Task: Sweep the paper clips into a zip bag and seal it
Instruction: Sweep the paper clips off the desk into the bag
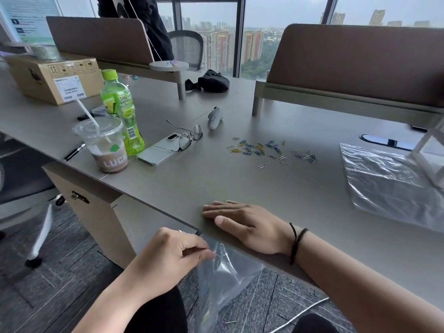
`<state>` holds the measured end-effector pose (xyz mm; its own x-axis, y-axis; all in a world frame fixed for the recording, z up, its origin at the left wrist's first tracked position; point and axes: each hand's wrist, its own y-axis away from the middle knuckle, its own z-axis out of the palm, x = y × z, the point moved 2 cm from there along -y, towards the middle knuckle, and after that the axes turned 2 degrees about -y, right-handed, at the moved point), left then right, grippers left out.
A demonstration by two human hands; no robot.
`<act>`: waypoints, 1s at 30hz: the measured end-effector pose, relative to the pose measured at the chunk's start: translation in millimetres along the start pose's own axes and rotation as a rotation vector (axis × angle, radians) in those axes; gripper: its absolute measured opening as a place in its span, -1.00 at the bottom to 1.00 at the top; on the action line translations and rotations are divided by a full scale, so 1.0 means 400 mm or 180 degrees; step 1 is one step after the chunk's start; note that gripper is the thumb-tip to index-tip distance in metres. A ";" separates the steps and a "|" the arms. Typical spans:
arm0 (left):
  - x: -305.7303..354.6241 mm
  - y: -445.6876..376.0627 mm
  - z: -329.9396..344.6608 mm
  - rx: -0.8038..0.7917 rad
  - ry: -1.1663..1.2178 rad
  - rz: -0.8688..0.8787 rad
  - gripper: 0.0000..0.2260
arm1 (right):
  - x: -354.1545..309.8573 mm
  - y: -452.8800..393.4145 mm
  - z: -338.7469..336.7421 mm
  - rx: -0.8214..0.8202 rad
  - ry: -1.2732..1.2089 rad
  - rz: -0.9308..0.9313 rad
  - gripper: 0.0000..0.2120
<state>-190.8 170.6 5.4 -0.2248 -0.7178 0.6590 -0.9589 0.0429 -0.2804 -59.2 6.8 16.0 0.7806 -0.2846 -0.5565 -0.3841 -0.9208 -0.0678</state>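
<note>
We see the left hand [168, 255] below the near edge of the worktop [240, 183], its grip closed in a pinch on the top edge of a clear zip bag [223, 280], which hangs down from the fingers under the edge. The right hand [242, 224] lies flat on the worktop, just at 1 o'clock from the left hand, palm down, fingers straight and pointing to 9 o'clock; its grip is open and holds nothing. A dark band is around the right wrist. The paper clips [266, 150], in blue, yellow and silver, are scattered on the worktop at 12 o'clock from the right hand, well apart from it and from the bag. A second clear plastic bag [384, 183] lies flat on the worktop at 2 o'clock from the right hand. At 10 o'clock from the clips we see glasses [189, 138] resting on a pale phone [161, 150], then a green bottle [122, 111] and a plastic cup [105, 145] with a straw.
</note>
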 end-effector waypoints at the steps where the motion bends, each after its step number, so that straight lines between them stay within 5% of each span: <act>1: -0.001 0.000 0.002 0.0004 -0.0018 -0.0003 -0.87 | -0.008 0.008 0.006 -0.0001 -0.0100 -0.0023 -0.52; 8: -0.010 0.006 0.004 -0.0024 0.0160 -0.0192 -0.96 | -0.059 0.062 0.032 -0.0014 -0.1687 0.0242 -0.42; 13: 0.016 -0.004 0.002 -0.0041 0.0165 -0.0074 -0.93 | -0.071 0.049 0.034 0.0679 -0.3387 0.0709 -0.42; 21: 0.018 -0.007 0.000 -0.0063 0.0284 -0.0151 -0.77 | -0.049 0.039 0.047 0.0636 -0.3746 0.0773 -0.25; 30: 0.020 -0.007 -0.001 -0.0047 0.0178 -0.0102 -0.61 | -0.054 0.046 0.034 0.0920 -0.4000 0.0821 -0.38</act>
<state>-189.9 165.0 11.6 -0.2028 -0.6791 0.7054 -0.9682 0.0311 -0.2483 -89.9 -0.4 15.4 -0.2587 0.1425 -0.9554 -0.6657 -0.7430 0.0694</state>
